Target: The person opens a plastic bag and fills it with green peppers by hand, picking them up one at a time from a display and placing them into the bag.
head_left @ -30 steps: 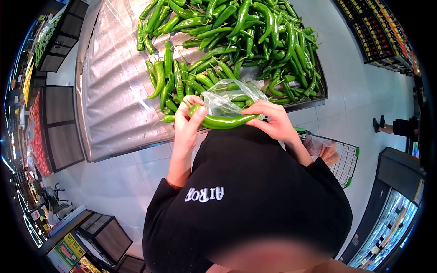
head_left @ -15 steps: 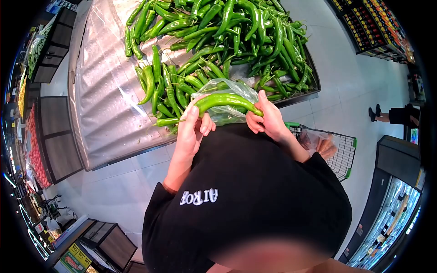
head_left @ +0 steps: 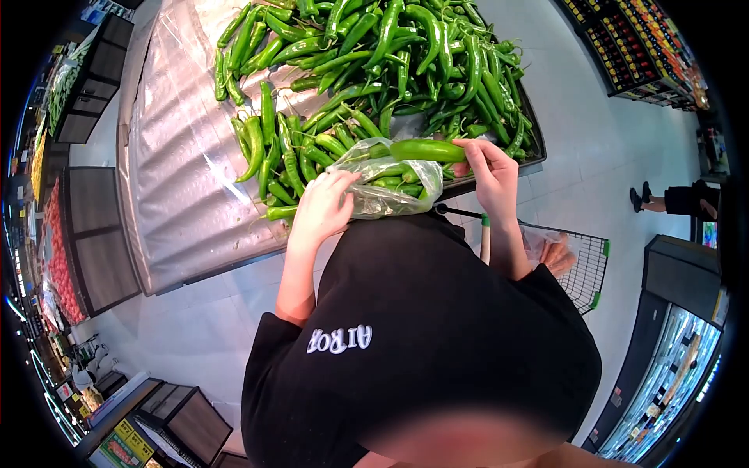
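A long green pepper [head_left: 425,150] is pinched at its right end between the thumb and fingers of my right hand [head_left: 494,175]. It lies nearly level over the mouth of a clear plastic bag [head_left: 390,204]. Several green peppers show inside the bag. My left hand [head_left: 324,204] is closed on the bag's left side, its fingertips partly hidden by the film. Just beyond both hands spreads a big heap of loose green peppers [head_left: 382,47] on the display stand.
The stand's silvery ridged sheet [head_left: 187,187] stretches left of the heap. A wire shopping cart [head_left: 589,261] holding a bagged item stands at my right. Other produce stands [head_left: 90,234] line the left. A person's legs [head_left: 659,199] show at far right.
My left hand has let go of the pepper and taken hold of the bag. My right hand has lifted the pepper forward and right, and the bag's mouth now shows open.
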`<action>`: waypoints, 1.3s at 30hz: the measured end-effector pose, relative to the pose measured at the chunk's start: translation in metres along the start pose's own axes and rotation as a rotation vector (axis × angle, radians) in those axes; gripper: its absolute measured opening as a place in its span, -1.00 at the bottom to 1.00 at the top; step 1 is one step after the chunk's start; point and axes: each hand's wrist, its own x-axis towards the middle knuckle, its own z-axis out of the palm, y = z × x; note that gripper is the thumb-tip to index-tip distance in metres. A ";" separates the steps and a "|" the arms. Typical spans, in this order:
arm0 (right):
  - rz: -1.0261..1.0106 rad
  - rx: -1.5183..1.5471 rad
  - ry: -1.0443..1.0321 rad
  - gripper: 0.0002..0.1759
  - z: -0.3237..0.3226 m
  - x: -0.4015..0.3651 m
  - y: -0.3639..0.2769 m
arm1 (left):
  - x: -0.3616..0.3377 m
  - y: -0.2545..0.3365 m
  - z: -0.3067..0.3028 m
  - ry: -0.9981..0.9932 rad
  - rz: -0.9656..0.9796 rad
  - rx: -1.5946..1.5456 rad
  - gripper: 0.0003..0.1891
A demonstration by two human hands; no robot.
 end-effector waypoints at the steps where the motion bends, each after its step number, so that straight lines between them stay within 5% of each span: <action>1: -0.027 -0.079 0.004 -0.69 0.002 -0.001 -0.004 | -0.001 -0.003 0.001 0.003 0.028 -0.020 -0.69; 5: -0.036 -0.143 -0.114 -0.74 0.009 -0.003 -0.005 | 0.001 0.013 -0.017 0.047 -0.015 -0.060 -0.95; 8: -0.079 -0.164 -0.135 -0.82 0.024 -0.010 -0.009 | 0.003 0.021 -0.026 0.128 0.075 -0.092 -0.92; 10: -0.187 -0.284 -0.154 -0.87 0.031 -0.009 -0.012 | 0.004 0.019 -0.014 0.250 -0.143 -0.123 -0.95; 13: -0.394 -0.405 -0.184 -0.88 0.044 -0.002 -0.005 | 0.007 0.001 0.015 0.185 -0.492 0.045 -0.70; 14: -0.311 -0.473 -0.294 -0.86 0.048 -0.003 -0.010 | 0.009 -0.007 0.021 0.124 -0.612 0.137 -0.59; 15: -0.414 -0.556 -0.360 -0.86 0.053 0.000 -0.007 | 0.012 -0.009 0.018 -0.134 -0.735 0.160 -0.32; 19: -0.545 -0.729 -0.551 -0.82 0.076 0.003 0.025 | 0.018 -0.010 0.019 -0.222 -0.582 0.014 -0.49; 23: -0.357 -0.724 -0.630 -0.79 0.083 0.009 0.054 | 0.008 -0.005 0.013 0.055 -0.536 -0.068 -0.81; 26: -0.315 -0.690 -0.731 -0.78 0.066 0.011 0.071 | 0.002 0.011 -0.011 0.133 -0.518 -0.131 -0.81; 27: -0.265 -0.668 -0.698 -0.81 0.061 0.008 0.062 | 0.001 0.020 -0.019 0.130 -0.580 -0.199 -0.78; 30: -0.165 -0.734 -0.422 -0.74 0.044 0.006 0.058 | -0.010 0.027 -0.024 0.318 -0.273 -0.162 -0.69; 32: -0.413 -0.864 -0.090 -0.56 0.036 0.014 0.056 | -0.013 0.034 -0.029 0.343 -0.224 -0.206 -0.65; 34: -0.456 -1.114 0.075 -0.30 0.029 0.019 0.062 | -0.015 0.036 -0.031 0.342 -0.207 -0.267 -0.63; 37: 0.314 -0.835 -0.323 -0.58 0.010 0.031 0.072 | -0.015 0.037 -0.029 0.330 -0.288 -0.477 -0.62; 39: 0.240 -0.745 -0.257 -0.66 0.005 0.032 0.080 | -0.014 0.039 -0.031 0.296 -0.350 -0.574 -0.57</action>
